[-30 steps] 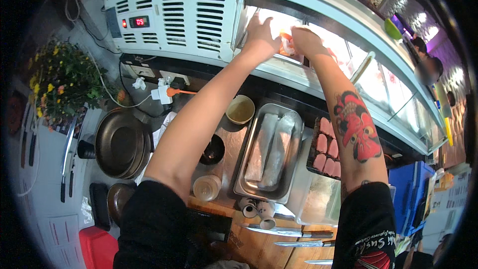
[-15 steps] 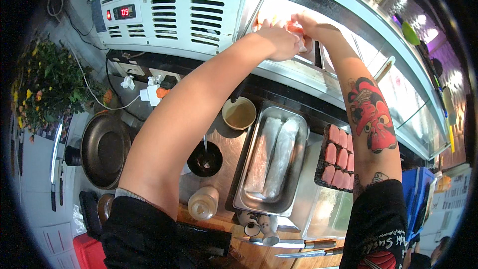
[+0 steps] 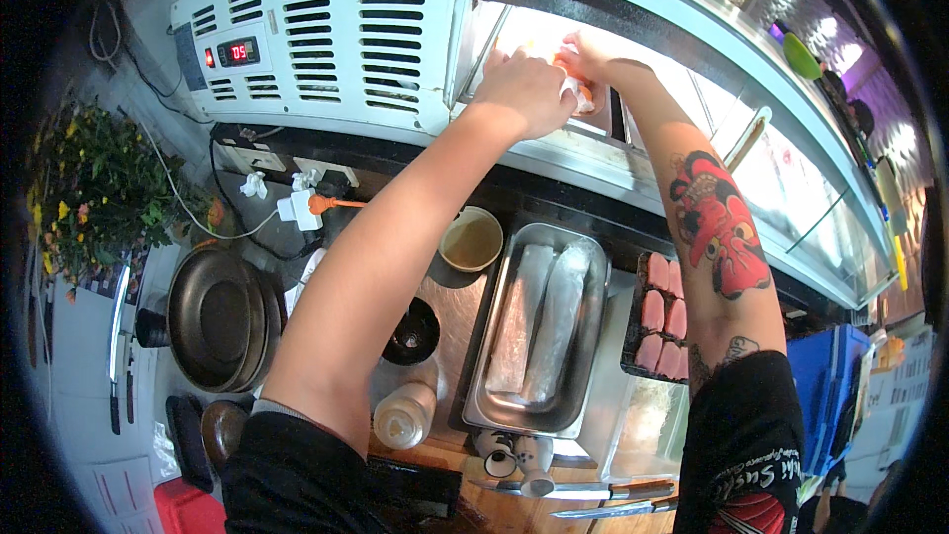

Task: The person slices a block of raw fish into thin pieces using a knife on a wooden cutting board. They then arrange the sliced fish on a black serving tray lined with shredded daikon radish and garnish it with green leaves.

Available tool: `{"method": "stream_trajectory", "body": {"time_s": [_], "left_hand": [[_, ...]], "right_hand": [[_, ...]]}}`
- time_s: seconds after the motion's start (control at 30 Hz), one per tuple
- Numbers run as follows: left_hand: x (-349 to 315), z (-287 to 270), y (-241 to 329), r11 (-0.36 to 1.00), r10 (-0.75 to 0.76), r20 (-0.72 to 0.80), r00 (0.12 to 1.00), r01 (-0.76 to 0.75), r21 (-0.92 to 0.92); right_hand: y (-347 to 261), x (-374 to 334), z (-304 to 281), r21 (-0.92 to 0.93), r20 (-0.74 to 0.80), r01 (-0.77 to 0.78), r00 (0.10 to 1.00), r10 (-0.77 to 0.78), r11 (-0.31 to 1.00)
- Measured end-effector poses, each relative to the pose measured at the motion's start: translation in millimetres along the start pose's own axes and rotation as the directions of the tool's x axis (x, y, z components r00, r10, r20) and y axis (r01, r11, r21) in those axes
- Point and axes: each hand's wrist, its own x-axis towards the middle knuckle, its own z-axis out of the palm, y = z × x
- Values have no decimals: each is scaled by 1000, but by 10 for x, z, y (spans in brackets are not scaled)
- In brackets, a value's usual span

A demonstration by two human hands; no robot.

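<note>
Both my hands reach through the opening of a white refrigerated display case (image 3: 400, 114). My left hand (image 3: 524, 94) is closed, its fingers curled over an orange, fish-like piece with white wrap or paper (image 3: 575, 89). From the right, my right hand (image 3: 596, 56) closes on the same piece, with its thumb and fingers bent. My left hand and the bright light in the case hide much of the piece. Below the case, a steel tray (image 3: 474, 400) holds two long fillets in clear wrap (image 3: 556, 326). A black tray of pink cut pieces (image 3: 652, 311) sits by my right forearm.
Frying pans (image 3: 213, 321) are stacked at the left, near a plug block (image 3: 300, 208). A brown bowl (image 3: 471, 239), a black bowl (image 3: 413, 331) and a squeeze bottle (image 3: 403, 415) stand under my left arm. Knives (image 3: 593, 488) lie on the wooden board at the front.
My left hand has shifted slightly left and down in the picture, still over the orange piece. My right hand stays beside it. The whole view has tilted a little.
</note>
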Motion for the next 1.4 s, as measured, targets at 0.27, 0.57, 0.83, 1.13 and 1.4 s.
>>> {"method": "stream_trajectory", "body": {"time_s": [0.27, 0.57, 0.83, 1.13, 1.4], "left_hand": [[-44, -43, -34, 989, -148, -132, 980, 150, 7], [-62, -85, -30, 942, -286, -89, 954, 263, -208], [-39, -99, -4, 910, -320, -66, 945, 287, -299], [15, 106, -164, 937, -302, -63, 951, 284, -204], [336, 160, 233, 979, -139, -45, 989, 131, -156]], "right_hand": [[-402, 127, 18, -119, 62, -90, 993, 97, 989], [-397, 274, 73, -110, 21, -106, 994, 109, 988], [-287, 367, 24, -65, -21, -112, 994, 111, 992], [133, 743, 476, 123, -55, -83, 994, 90, 989], [1652, 120, 561, 963, -270, 260, 897, 350, 75]]}}
